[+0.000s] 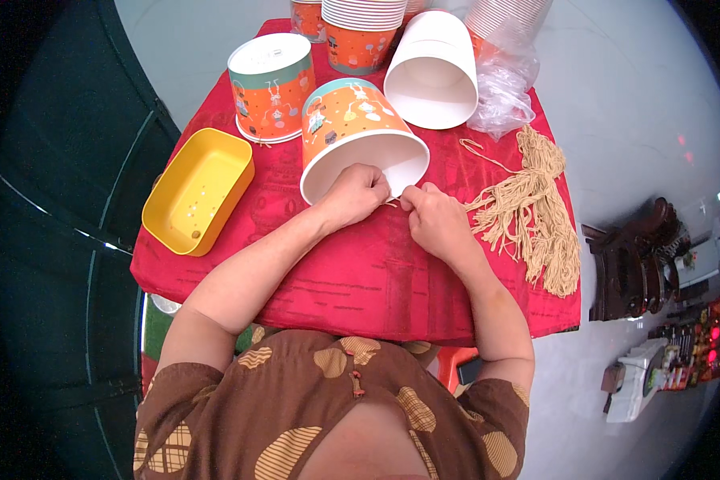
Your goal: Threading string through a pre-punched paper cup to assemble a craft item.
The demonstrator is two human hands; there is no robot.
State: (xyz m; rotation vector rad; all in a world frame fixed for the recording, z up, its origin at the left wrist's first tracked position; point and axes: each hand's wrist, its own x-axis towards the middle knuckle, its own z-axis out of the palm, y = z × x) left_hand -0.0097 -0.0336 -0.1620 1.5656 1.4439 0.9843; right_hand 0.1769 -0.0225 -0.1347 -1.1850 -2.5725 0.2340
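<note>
An orange paper tub (352, 120) with a green band and cartoon print lies tilted on its side, its white mouth facing me. My left hand (356, 194) is closed at the lower rim, its fingertips pinched together over the mouth. Close by on the right, my right hand (438, 218) is also closed, thumb and finger pressed together by the rim. A short piece of pale string (393, 202) shows between the two hands at the rim. Its ends are hidden in my fingers. A bundle of beige strings (540, 212) lies to the right of my right hand.
A yellow plastic box (158, 186) with small bits inside stands at the left. Behind are an upside-down orange tub (272, 92), a white tub (432, 48) on its side, stacked tubs (362, 40) and a clear plastic bag (500, 100). A red cloth (336, 300) covers the table.
</note>
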